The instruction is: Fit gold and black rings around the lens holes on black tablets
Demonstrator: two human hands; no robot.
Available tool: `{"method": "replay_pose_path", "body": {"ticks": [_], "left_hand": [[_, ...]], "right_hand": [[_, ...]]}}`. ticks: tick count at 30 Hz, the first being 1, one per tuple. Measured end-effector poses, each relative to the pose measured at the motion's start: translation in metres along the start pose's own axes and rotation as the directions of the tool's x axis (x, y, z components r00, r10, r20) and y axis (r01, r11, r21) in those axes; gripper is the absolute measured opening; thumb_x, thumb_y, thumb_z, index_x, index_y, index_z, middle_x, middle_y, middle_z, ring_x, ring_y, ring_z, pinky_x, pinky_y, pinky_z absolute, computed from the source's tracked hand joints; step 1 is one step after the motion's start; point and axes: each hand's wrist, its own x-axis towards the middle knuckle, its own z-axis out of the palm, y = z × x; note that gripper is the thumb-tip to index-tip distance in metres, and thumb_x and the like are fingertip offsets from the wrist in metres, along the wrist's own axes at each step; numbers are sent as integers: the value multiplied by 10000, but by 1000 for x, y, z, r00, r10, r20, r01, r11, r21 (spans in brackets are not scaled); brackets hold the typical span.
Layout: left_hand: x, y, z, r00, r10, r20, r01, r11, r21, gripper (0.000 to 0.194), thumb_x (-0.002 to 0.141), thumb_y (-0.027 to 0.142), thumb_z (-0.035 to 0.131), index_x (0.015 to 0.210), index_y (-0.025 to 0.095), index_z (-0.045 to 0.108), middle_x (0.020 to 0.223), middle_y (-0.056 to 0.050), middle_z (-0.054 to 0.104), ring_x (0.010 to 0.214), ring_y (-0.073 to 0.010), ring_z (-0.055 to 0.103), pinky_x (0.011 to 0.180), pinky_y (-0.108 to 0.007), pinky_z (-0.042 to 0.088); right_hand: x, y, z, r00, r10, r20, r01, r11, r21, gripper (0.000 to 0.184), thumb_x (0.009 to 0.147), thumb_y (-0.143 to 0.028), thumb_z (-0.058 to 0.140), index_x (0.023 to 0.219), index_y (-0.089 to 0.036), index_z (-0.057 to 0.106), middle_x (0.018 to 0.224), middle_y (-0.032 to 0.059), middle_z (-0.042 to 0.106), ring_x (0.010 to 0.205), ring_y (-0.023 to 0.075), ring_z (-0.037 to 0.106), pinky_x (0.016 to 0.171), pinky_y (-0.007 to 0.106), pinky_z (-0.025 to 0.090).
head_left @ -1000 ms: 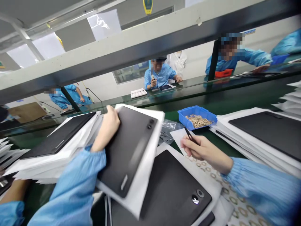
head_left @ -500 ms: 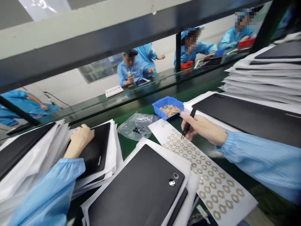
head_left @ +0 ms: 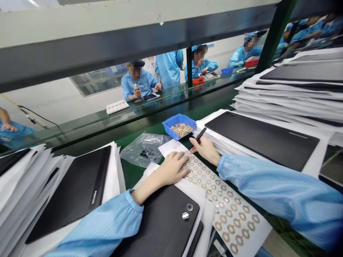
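Bright white factory room, long dark green desk (head_left: pixel 278 228) with a glossy glass divider (head_left: pixel 171 94) running along it, and people in blue smocks (head_left: pixel 140 85) working on the far side. On my side it's all matte black tablets, each lying on smooth white sheets.

My left hand (head_left: pixel 171 168) is lying flat and open on a glossy white sheet of tan rings (head_left: pixel 227 203), fingers slightly spread, holding nothing. The little rings sit in neat diagonal rows, and the sheet runs off toward the near edge of the desk. My right hand (head_left: pixel 205 150) sits just past it, with its grip closed on slim black tweezers (head_left: pixel 200 134), tips pointing up and away from the sheet.

Right by the far end of the sheet there's a blue plastic tray (head_left: pixel 166 123) heaped with loose rings (head_left: pixel 181 130), and a crinkly clear bag (head_left: pixel 144 151) lies to its left. One tablet (head_left: pixel 160 228) with two round metal-rimmed holes sits just under my left wrist, another (head_left: pixel 72 185) lies on the left pile, and a big stack (head_left: pixel 268 139) rises on the right.
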Motion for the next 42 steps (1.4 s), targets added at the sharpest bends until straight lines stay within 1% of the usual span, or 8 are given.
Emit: {"method": "replay_pose_path", "body": {"ticks": [4,15,24,31,34,37,40,42], "left_hand": [[-2,-3,0,1000,-7,-5,7,999,-36,413,917,387,468,1259,156,484,1282,-126,487,1162,-287,429,983,-444,380],[0,-4,7,1000,-27,-9,26,997,-74,422,919,403,451,1269,168,480,1296,-127,476,1178,-292,404,998,-459,356],[0,-2,4,999,-34,-6,33,997,-70,403,917,405,455,1255,187,490,1291,-116,483,1169,-284,413,983,-452,366],[0,-3,4,999,-48,11,49,997,-67,423,918,415,439,1288,212,472,1304,-116,465,1118,-292,442,944,-469,381],[-1,-3,3,999,-34,15,35,998,-52,421,919,415,437,1282,207,482,1296,-115,471,1098,-287,452,929,-455,394],[-1,-3,3,1000,-21,5,21,999,-34,433,922,414,438,1297,200,475,1298,-120,469,1104,-288,451,928,-455,398],[1,-4,5,1000,-16,-7,16,999,-33,447,917,422,453,1299,192,481,1257,-128,499,1078,-291,470,914,-462,410],[3,-6,7,1000,-19,-12,18,998,-53,416,905,410,478,1245,176,529,1225,-129,522,1060,-292,484,914,-458,417]], "right_hand": [[1,3,1,1000,0,-9,-1,1000,-21,224,867,-320,496,670,-218,470,527,42,658,509,228,684,501,343,579],[-1,0,2,999,-26,-44,22,995,-99,207,853,-311,514,677,-215,462,520,40,665,502,223,683,542,328,574],[-2,1,2,999,-38,-32,35,996,-83,212,858,-335,503,682,-224,462,543,45,671,522,221,686,549,332,571],[-2,0,3,998,-54,-20,52,995,-88,187,830,-301,548,673,-204,519,510,29,649,477,204,653,581,326,549],[-1,3,4,998,-66,-15,65,996,-56,187,821,-292,561,663,-195,536,499,27,643,467,198,642,584,323,541],[-1,0,4,997,-83,4,83,996,20,205,830,-329,548,679,-192,526,520,27,645,458,187,633,534,305,531],[-10,-14,4,993,-99,64,91,989,119,244,844,-403,521,715,-197,500,554,14,641,472,167,630,501,281,528],[-26,-29,3,985,-94,144,69,983,170,285,828,-461,535,727,-199,489,555,2,632,482,157,628,494,271,531]]}}
